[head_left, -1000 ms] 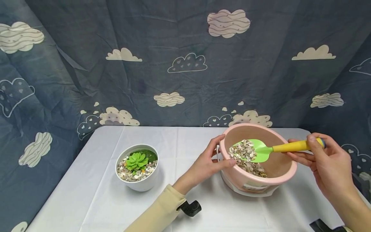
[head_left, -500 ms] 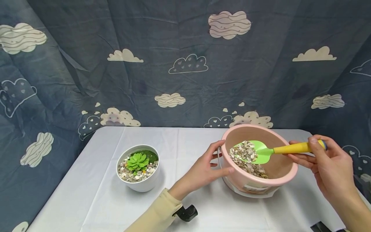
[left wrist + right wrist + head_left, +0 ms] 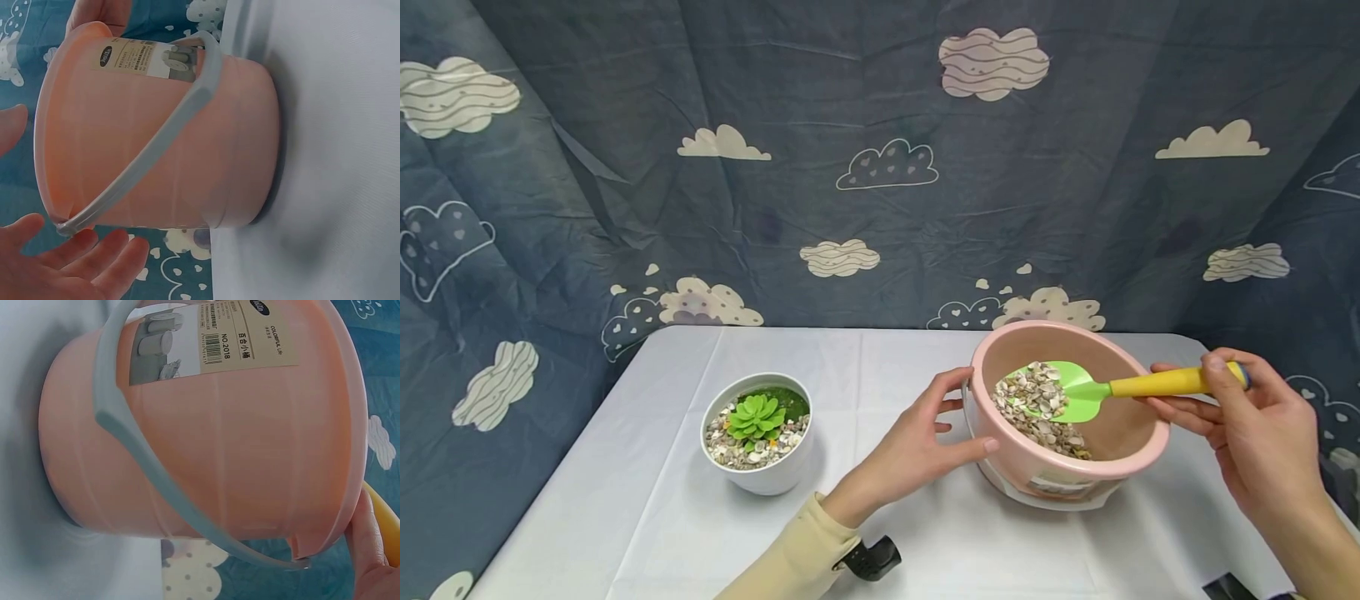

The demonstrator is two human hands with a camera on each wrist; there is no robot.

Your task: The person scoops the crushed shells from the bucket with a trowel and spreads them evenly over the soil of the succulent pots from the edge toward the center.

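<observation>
A pink bucket (image 3: pixel 1000 457) with a pale handle (image 3: pixel 159 140) stands upright at the right of the table. Inside lie greyish shell-like chips (image 3: pixel 1047 435). My right hand (image 3: pixel 1262 425) holds a toy shovel by its yellow handle (image 3: pixel 1157 382); fingers also meet the bucket's right rim. The shovel's green blade (image 3: pixel 1084 402) lies within the bucket, chips heaped on its tip. My left hand (image 3: pixel 906 454), fingers spread, is beside the bucket's left side; the left wrist view shows thumb and fingers either side of the rim, and whether a fingertip touches is unclear.
A white pot (image 3: pixel 775 479) with a green succulent (image 3: pixel 756 418), chips and a green patch stands left of my left forearm. White cloth covers the table (image 3: pixel 880 367). A dark cloud-print curtain (image 3: pixel 880 100) hangs behind it. The bucket bears a printed label (image 3: pixel 250 340).
My left hand has drawn back a little to the left, from gripping the bucket's rim to lying loosely beside it. The shovel, right hand and bucket have hardly moved.
</observation>
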